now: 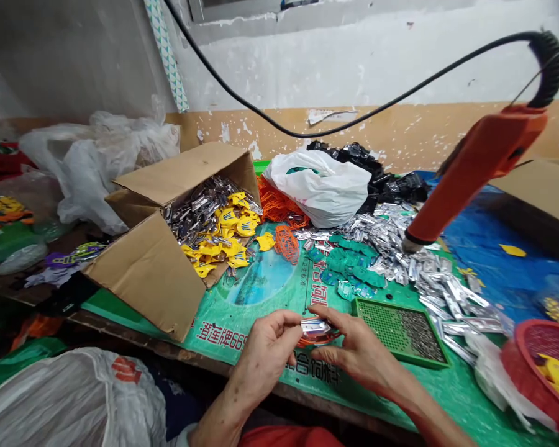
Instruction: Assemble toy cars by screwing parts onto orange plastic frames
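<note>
Near the front edge of the green-covered table, my left hand [268, 349] and my right hand [354, 347] hold a small assembly between their fingertips. It is a shiny silver metal piece [313, 325] lying on an orange part [320, 339]. My left fingers pinch its left end, and my right thumb and fingers close on its right side. Just right of my right hand sits a green tray [386, 332] with many small metal screws or pins. Beyond my hands are green plastic parts [354, 264], an orange mesh part [287, 244] and a heap of silver pieces [400, 248].
An open cardboard box [153, 279] spills yellow and metal parts at the left. A white plastic bag [321, 186] stands at the back. An orange power screwdriver [475, 174] hangs at the right, above the silver pieces. A red basket [522, 366] is at the right edge.
</note>
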Demonstrator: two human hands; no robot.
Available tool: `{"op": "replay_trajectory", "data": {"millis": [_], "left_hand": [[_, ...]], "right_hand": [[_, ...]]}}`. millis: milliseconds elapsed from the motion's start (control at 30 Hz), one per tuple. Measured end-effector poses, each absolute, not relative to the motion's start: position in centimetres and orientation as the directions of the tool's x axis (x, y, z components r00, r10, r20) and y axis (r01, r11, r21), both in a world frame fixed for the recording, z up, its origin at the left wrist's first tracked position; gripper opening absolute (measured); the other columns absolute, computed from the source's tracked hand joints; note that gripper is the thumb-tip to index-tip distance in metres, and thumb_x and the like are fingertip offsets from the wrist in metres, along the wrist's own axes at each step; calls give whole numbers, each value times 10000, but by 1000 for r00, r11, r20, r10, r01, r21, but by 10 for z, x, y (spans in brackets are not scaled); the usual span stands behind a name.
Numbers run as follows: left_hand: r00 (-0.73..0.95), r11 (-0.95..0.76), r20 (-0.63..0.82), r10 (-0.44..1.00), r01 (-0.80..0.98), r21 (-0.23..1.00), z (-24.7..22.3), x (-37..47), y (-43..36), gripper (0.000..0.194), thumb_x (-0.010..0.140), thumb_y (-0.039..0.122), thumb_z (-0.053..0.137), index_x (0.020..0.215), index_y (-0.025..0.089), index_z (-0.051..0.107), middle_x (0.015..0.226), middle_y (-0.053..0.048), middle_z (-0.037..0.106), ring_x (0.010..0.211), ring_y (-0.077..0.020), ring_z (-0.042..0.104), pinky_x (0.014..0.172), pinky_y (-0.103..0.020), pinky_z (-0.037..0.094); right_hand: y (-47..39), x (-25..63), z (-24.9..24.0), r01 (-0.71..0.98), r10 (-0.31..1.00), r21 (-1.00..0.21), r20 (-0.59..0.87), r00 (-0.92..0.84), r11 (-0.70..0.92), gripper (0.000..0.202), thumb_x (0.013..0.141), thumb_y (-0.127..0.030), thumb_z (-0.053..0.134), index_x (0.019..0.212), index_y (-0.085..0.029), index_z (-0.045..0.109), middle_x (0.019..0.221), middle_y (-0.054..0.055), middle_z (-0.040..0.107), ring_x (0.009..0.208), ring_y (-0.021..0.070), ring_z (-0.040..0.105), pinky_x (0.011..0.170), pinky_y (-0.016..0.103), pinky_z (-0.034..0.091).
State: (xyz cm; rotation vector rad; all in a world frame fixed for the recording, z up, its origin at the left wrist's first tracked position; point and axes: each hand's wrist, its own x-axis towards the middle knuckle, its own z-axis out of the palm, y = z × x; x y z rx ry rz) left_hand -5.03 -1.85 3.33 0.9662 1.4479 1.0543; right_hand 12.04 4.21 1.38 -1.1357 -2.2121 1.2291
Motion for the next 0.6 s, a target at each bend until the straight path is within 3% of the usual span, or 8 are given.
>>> {"op": "replay_trajectory", "data": {"millis": [167,300,367,433,533,600], "left_hand": [[-130,276,-261,957,112,955,41,-44,-23,246,789,258,547,941,121,685,672,-4,650,459,-86,462,447,-203,355],[-157,194,-159,975,239,951,45,-39,-27,219,781,201,534,905,122,697,798,-62,703,624,-145,600,557,-228,445],[-154,152,-114,981,263,953,45,-38,-28,206,788,201,535,891,124,697,858,-85,718,741,-182,648,654,-251,483],[-149,137,-100,984,262,955,45,-37,-29,201,799,213,535,887,129,694,863,-90,727,785,-200,663,705,-270,495],[-158,157,-121,980,243,957,46,-36,-29,165,794,224,554,838,142,690,816,-73,733,760,-198,666,693,-268,494],[-176,165,-128,976,217,962,46,-36,-28,119,777,216,574,771,152,675,770,-51,724,725,-180,652,668,-249,481]], "right_hand": [[40,120,9,363,799,-915,-81,-596,177,607,668,-205,764,1250,-199,590,1137,69,701,1029,256,641,946,437,474],[37,121,0,317,808,-939,-83,-583,132,579,664,-234,785,1214,-201,609,1069,52,715,970,242,656,900,406,499],[35,123,-7,329,829,-920,-10,-559,211,551,666,-274,796,1185,-204,626,1057,58,715,947,247,656,863,406,508],[33,124,-13,322,821,-866,159,-548,382,512,689,-303,788,1167,-214,630,1027,60,716,902,239,653,797,387,515],[31,124,-16,278,704,-696,450,-549,662,475,756,-291,741,1198,-230,580,935,48,708,807,205,630,693,334,495],[29,123,-14,277,623,-585,550,-557,763,462,801,-261,697,1230,-232,529,901,44,697,768,191,609,662,317,470]]}}
